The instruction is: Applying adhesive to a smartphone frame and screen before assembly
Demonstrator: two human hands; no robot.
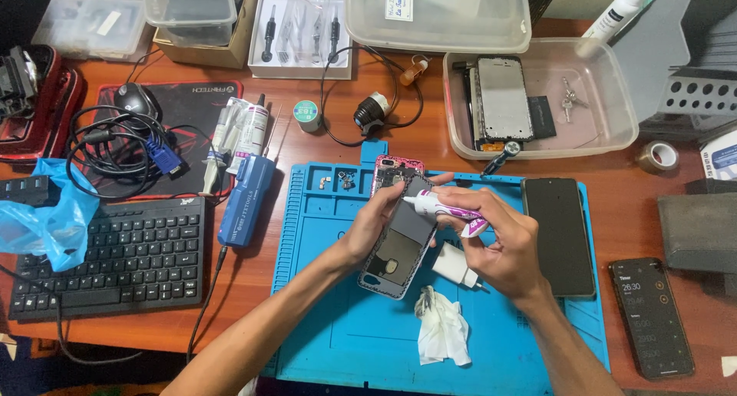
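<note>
A: Phone frame [399, 239], the opened pink-edged one, lies slanted over the middle of the blue repair mat [345, 334], its camera end pointing far. The left hand [376, 223] steadies it from the left, fingers curled around its edge.

B: And the other hand?

A: The right hand [503, 250] pinches a small white-and-purple glue tube [445, 208], fingers closed on its body, nozzle tip touching the frame's upper right edge. It looks like adhesive is being laid along the rim.

B: What does the next move call for?

A: I'd judge a slow, even squeeze while the nozzle follows the edge, with the left hand holding the frame flat so the bead stays thin.

B: Anything close by?

A: A crumpled white cloth [443, 327] lies near the person, just below the frame; a white charger plug [454, 264] sits under the right palm. A dark phone screen [559, 235] rests at the mat's right side, and a blue handheld tool [246, 200] lies left of the mat.
</note>
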